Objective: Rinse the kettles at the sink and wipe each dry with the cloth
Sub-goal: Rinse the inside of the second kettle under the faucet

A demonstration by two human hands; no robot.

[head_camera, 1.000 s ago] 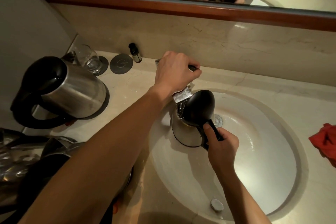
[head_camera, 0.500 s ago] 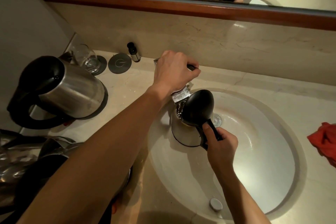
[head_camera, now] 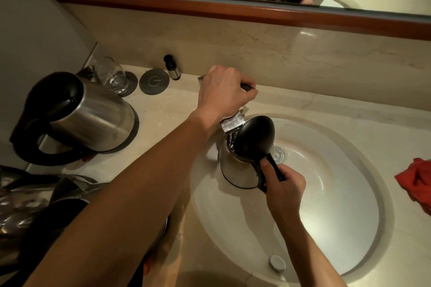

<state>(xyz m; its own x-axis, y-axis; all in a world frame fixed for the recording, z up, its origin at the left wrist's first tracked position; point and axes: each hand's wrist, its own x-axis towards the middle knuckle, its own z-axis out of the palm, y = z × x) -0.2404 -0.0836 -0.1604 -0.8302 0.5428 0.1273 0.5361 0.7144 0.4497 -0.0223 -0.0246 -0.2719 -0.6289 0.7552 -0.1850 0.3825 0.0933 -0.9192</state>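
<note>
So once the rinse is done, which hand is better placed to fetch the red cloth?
The left hand: it only holds the tap. The right hand sits nearer the red cloth, but its grip carries the kettle.

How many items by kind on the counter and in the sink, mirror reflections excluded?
Kettles: 3 - in sink, on base, partly cut off lower left
Glass: 1
Coasters: 2
Small bottle: 1
Red cloth: 1
Total: 8
</note>
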